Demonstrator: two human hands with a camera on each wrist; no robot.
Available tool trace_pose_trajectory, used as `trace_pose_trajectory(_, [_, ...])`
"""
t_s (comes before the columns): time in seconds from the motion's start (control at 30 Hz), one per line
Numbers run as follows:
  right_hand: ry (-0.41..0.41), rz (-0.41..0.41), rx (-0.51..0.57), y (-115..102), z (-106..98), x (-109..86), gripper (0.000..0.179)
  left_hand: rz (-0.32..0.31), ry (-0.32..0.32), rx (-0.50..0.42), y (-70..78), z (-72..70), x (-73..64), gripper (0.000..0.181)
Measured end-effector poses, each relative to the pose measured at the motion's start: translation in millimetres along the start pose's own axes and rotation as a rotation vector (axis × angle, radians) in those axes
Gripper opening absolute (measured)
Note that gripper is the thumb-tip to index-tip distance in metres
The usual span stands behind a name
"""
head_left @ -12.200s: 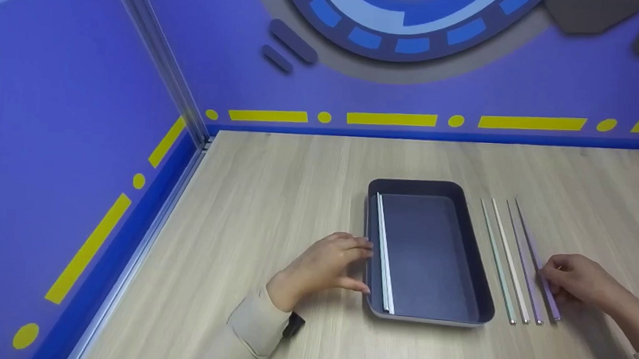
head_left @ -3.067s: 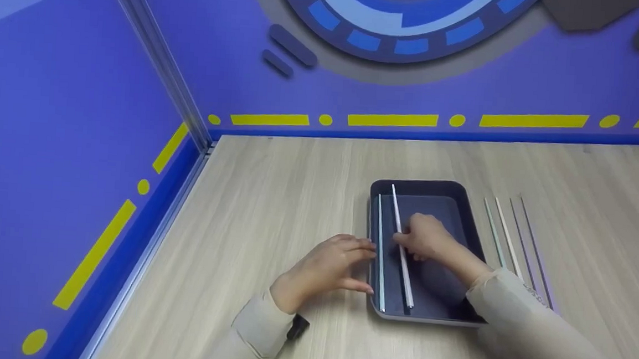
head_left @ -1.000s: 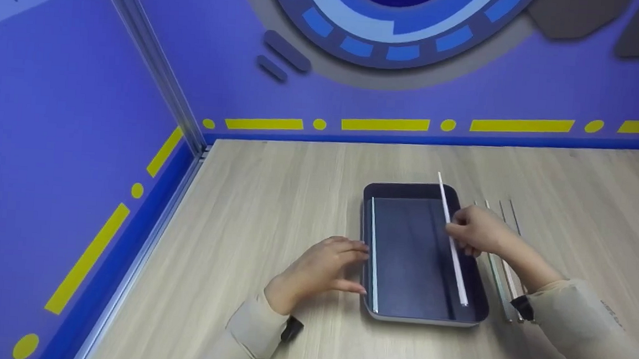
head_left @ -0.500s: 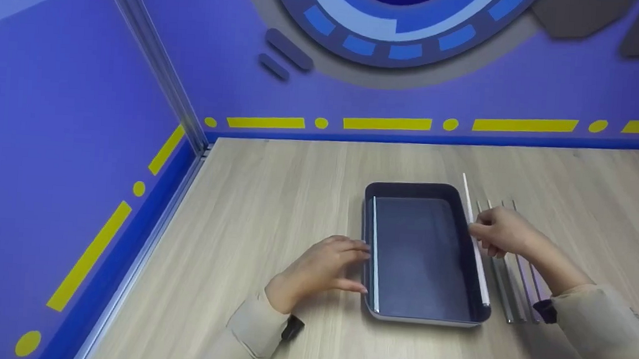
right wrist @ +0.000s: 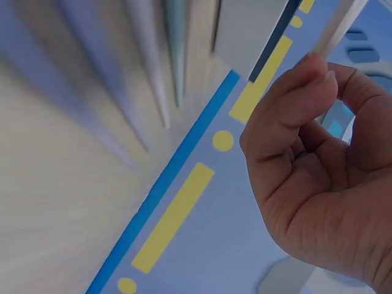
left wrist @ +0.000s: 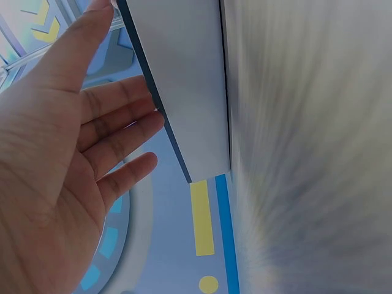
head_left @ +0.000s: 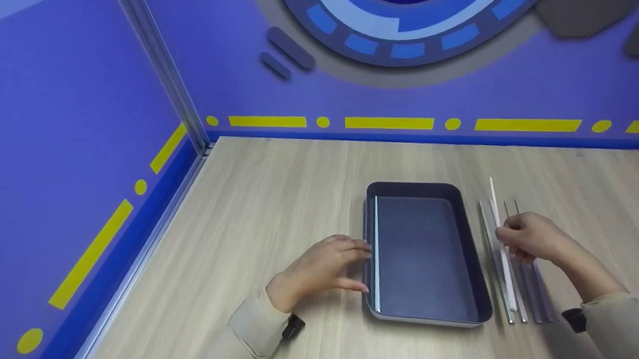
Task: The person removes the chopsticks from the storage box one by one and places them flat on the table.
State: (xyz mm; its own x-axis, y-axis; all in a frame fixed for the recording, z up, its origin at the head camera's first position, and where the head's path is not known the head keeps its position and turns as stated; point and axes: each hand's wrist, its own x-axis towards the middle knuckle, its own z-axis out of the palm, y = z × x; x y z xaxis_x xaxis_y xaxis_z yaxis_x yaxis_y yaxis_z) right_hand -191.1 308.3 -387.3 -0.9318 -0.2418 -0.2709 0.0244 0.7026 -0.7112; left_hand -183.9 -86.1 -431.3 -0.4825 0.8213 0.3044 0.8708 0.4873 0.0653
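Observation:
My right hand [head_left: 532, 237] pinches a whitish chopstick [head_left: 507, 274] between thumb and fingertips. It is held above the row of chopsticks to the right of the dark tray [head_left: 426, 252]. That row has a green chopstick [head_left: 486, 223], a white one, partly covered by the held one, and two purple chopsticks [right wrist: 98, 49]. Inside the tray a single pale teal chopstick [head_left: 376, 255] lies along the left wall. My left hand [head_left: 319, 268] has its fingers extended, fingertips and thumb at the tray's left rim, as the left wrist view also shows.
The tray stands on a light wooden table [head_left: 274, 199]. A blue wall panel [head_left: 391, 95] with yellow marks rises behind the table, and another [head_left: 78, 131] stands at the left, joined by a metal corner post [head_left: 155, 53].
The whitish chopstick has left the tray; my right hand has carried it rightward over the rim to above the table row. Earlier that hand was at a purple chopstick. My left hand stays put.

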Motion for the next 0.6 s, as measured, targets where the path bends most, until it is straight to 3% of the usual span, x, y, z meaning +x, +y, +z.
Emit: trace_pose_trajectory(0.6, [0.021,0.049,-0.128,44.3,-17.2,-12.2,0.026,0.001,-0.006,0.011,0.7,-1.1,0.6,0.060])
